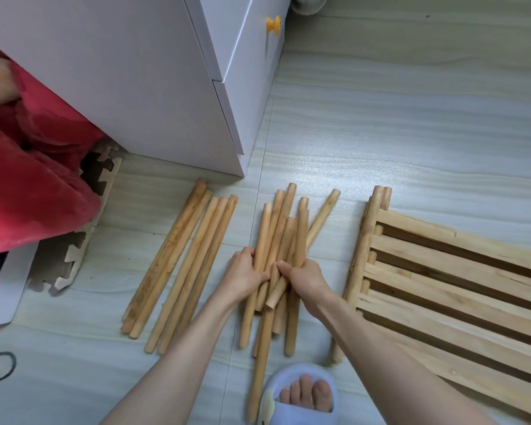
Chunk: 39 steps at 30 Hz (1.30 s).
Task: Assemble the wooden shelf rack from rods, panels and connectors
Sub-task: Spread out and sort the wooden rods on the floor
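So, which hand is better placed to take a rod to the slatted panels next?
Probably the right hand: it already grips rods in the middle pile and is nearer the slatted panels.

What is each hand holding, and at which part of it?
Both the left hand and right hand grip the middle bundle of rods around their mid-length; the rods' ends stick out on both sides.

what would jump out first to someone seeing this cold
Both hands, left and right, grip a jumbled rod bundle on the floor at centre. A neater row of longer rods lies left of it, slatted panels right. A red cloth fills the far left.
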Each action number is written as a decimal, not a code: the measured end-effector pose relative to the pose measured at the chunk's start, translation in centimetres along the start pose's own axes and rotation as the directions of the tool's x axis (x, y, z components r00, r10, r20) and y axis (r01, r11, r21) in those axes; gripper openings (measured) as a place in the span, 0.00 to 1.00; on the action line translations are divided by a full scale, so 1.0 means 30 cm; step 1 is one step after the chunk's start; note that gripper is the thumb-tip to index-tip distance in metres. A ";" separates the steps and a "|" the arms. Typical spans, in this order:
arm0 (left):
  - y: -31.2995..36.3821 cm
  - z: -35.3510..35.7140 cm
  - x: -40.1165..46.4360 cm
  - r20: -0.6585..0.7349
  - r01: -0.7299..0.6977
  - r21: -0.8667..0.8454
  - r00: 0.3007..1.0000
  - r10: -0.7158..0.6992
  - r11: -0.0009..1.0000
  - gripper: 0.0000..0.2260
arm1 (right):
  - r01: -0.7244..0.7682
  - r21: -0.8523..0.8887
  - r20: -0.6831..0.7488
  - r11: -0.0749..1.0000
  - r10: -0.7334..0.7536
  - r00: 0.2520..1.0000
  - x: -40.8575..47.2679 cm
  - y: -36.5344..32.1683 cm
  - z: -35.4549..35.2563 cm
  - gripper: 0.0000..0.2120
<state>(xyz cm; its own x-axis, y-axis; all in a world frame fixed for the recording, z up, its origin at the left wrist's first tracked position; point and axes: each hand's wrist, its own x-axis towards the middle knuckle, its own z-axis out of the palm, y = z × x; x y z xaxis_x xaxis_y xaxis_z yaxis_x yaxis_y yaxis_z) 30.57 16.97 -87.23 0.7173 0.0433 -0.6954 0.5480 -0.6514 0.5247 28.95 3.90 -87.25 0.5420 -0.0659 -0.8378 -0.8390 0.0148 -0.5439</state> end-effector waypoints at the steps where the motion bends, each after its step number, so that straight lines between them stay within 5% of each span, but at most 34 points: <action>1: -0.004 -0.002 0.003 0.025 0.013 -0.060 1.000 -0.012 0.998 0.21 | -0.020 0.056 0.033 0.998 0.019 0.999 -0.002 0.002 -0.003 0.11; 5: -0.009 -0.010 -0.020 0.184 0.090 -0.323 0.982 -0.031 0.942 0.15 | -0.061 0.177 0.162 0.982 0.032 0.986 -0.014 0.004 -0.029 0.11; 11: 0.008 -0.009 -0.074 0.272 0.072 -0.438 0.961 0.056 0.896 0.15 | -0.011 0.145 0.248 0.989 -0.025 0.968 -0.029 0.007 -0.025 0.13; 18: 0.133 -0.077 -0.116 0.065 -0.152 -0.545 0.973 0.222 0.825 0.18 | 0.314 0.116 0.209 0.942 -0.332 0.920 -0.132 -0.155 -0.043 0.07; 26: 0.409 -0.250 -0.178 -0.193 -0.564 -0.459 0.818 0.542 0.686 0.16 | 0.714 0.000 0.142 0.700 -0.707 0.693 -0.304 -0.461 -0.116 0.06; 30: 0.458 -0.250 -0.183 -0.262 -0.651 -0.410 0.755 0.601 0.639 0.13 | 0.771 -0.051 0.121 0.635 -0.762 0.636 -0.304 -0.486 -0.136 0.03; 39: 0.403 -0.249 -0.179 -0.279 -0.638 -0.434 0.767 0.578 0.637 0.15 | 0.790 -0.057 0.197 0.611 -0.769 0.609 -0.265 -0.443 -0.107 0.11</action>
<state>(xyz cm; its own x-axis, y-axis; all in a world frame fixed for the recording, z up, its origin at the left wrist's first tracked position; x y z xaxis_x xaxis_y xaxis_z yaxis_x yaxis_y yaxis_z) 36.55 14.50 -73.48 0.9869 -0.1314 -0.0931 0.0783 -0.1136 0.9904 35.62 1.03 -73.21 0.9843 0.1449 -0.1013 -0.0873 -0.0995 -0.9912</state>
